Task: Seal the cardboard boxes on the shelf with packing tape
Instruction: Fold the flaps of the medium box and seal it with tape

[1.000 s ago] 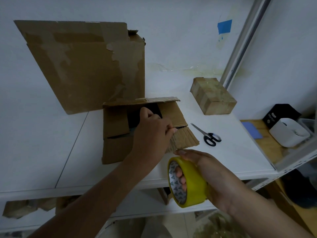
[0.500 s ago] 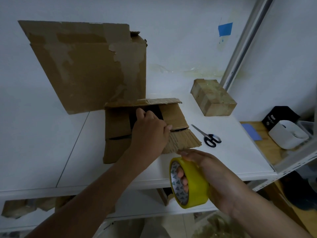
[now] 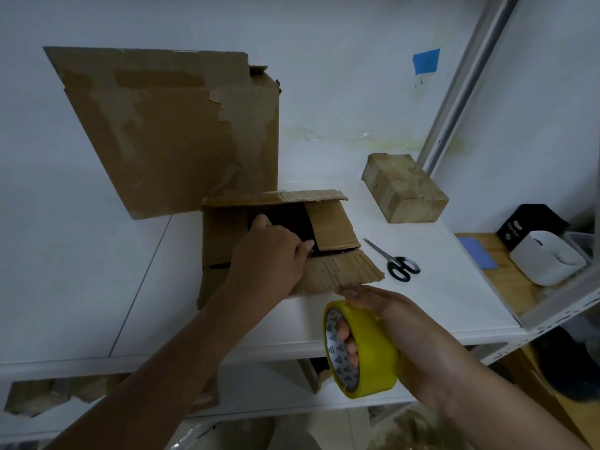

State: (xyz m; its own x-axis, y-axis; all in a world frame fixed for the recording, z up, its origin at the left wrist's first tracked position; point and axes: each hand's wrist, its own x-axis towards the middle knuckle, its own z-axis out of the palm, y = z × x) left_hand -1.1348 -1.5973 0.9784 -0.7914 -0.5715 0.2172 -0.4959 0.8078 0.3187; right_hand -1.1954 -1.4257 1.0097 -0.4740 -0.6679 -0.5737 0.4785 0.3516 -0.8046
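- head view: the left hand (image 3: 269, 254) rests on top of the open cardboard box (image 3: 224, 228). its fingers are curled over a flap edge at the dark gap and grip it.
- the box flaps are not folded flat, and no tape crosses them.
- the right hand (image 3: 402, 319), just right of the left and nearer the body, is clamped on the yellow tape roll (image 3: 373, 349), fingers through the core and thumb over the outer face.
- the roll hangs off the front edge of the shelf (image 3: 97, 271), close to the box's near flap. no pulled tape end shows.
- scissors (image 3: 397, 264) lie just beyond the right hand.
- farther beyond them, the small taped box (image 3: 406, 188) looks already sealed.
- the large cardboard box (image 3: 181, 131) stands behind the left hand; i cannot tell if it is sealed.
- judged from this, the open box is at an early step: close the flaps, then lay and cut the tape.
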